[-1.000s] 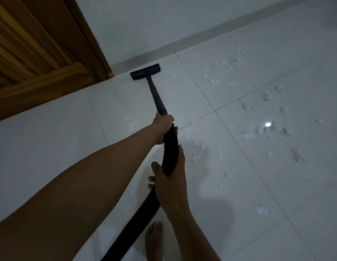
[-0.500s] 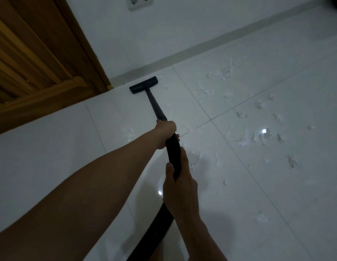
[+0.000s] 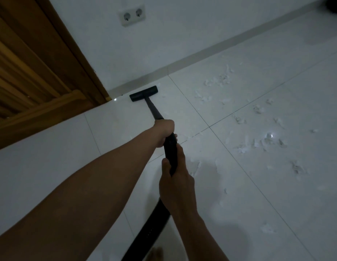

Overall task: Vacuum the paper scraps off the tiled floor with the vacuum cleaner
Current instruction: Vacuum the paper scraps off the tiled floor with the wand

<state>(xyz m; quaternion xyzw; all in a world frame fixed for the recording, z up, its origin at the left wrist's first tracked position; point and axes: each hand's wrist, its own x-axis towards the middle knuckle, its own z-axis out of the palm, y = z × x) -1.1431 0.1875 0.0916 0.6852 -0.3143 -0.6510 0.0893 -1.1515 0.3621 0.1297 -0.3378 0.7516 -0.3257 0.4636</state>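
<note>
Far left: wooden door (image 3: 32, 72), its frame meeting the skirting (image 3: 182, 64). On the wall above, a double socket (image 3: 132, 15), nothing plugged in. Nozzle (image 3: 144, 93) flat on the floor (image 3: 51, 166), just beside the skirting and near the frame's foot. Wand (image 3: 154, 110) runs back from it to the left hand (image 3: 165, 131), clenched round the joint, arm stretched out. Right hand (image 3: 176, 185) just behind, wrapped round the handle. Hose (image 3: 150, 228) trails down past a bare foot (image 3: 156, 254) at the bottom edge. Scraps (image 3: 258, 142) lie right of the wand, spread over several tiles; the nozzle is well apart from most of them, so the bulk looks undone. Risks, as I judge them: any further push forward knocks the nozzle into the skirting or frame; a quick sideways swing could flick the light paper about rather than lift it; white scraps on white tile in this dim light are easy to miss; the hose by the foot could trip. Count: door 1, socket plate 1 with 2 outlets, nozzle 1, wand 1, hose 1, hands 2, foot 1, scraps too many and too small to count.
</note>
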